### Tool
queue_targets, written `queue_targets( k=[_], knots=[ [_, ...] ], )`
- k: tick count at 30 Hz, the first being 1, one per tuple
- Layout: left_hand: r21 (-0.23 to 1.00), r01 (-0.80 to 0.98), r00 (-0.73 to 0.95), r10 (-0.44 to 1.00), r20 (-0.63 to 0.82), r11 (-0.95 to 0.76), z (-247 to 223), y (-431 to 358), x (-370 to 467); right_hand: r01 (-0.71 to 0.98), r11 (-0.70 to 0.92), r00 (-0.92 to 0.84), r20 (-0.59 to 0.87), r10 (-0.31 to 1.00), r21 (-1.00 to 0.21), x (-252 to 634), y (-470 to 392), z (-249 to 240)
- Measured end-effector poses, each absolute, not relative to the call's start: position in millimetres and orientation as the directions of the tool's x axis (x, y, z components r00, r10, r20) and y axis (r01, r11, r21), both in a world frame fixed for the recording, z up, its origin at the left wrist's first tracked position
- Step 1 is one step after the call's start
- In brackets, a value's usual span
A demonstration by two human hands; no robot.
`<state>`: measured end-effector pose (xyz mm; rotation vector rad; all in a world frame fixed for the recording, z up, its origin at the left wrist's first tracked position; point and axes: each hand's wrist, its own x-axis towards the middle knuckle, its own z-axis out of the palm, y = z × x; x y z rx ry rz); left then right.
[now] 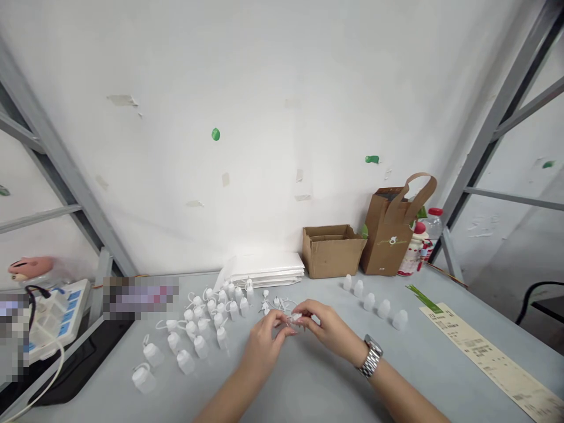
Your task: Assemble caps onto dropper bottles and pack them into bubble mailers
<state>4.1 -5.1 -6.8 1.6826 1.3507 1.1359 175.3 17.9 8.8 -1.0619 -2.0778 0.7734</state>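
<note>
My left hand (267, 338) and my right hand (325, 324) meet over the middle of the table, fingertips pinched on a small white plastic piece (294, 317). Fingers cover much of it, so its exact shape is unclear. Just beyond them lie a few loose white caps with thin straps (277, 303). To the left stand several small translucent bottles (200, 346) with white caps and looped straps. On the right, several bottles without straps (369, 302) form a slanting row. A metal watch (372, 356) is on my right wrist.
Against the wall are a stack of white sheets (264, 270), an open cardboard box (330, 258), a brown paper bag (383, 247) and drink bottles (434, 223). A printed paper strip (493, 358) lies right. A power strip (66, 320) and a black mat (88, 364) lie left.
</note>
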Motion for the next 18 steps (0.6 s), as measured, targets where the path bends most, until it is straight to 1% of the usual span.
queue_targets(
  k=[2,5,7,10,12,15,18],
  knots=[
    [0.944,0.293,0.079,0.988,0.133,-0.150,-3.2,-5.5,5.2,0.378,0.483,-0.468,0.287,0.836,-0.790,178.1,19.1,10.6],
    [0.973,0.214,0.076,0.995,0.069,-0.084,-1.9,-5.2,6.5,0.319,0.473,-0.482,0.289,0.827,-0.821,180.4,20.3,10.0],
    [0.984,0.168,0.070,0.997,0.044,-0.055,-3.2,-3.9,7.2,0.316,0.496,-0.483,0.313,0.818,-0.809,181.0,20.1,8.4],
    [0.995,0.096,0.071,0.997,0.002,-0.009,-6.0,-1.7,7.8,0.341,0.567,-0.487,0.375,0.789,-0.750,181.5,18.6,6.6],
    [0.997,0.080,0.082,0.996,-0.016,0.010,-7.3,-1.3,7.5,0.366,0.587,-0.494,0.384,0.780,-0.722,181.1,17.1,6.3],
    [0.984,0.166,0.106,0.994,0.040,-0.058,-8.0,-2.7,5.8,0.449,0.542,-0.480,0.320,0.817,-0.710,178.2,15.4,5.2],
    [0.917,0.342,0.146,0.976,0.164,-0.205,-8.7,-4.9,3.7,0.564,0.483,-0.443,0.248,0.862,-0.670,173.6,15.5,2.0]
  ],
)
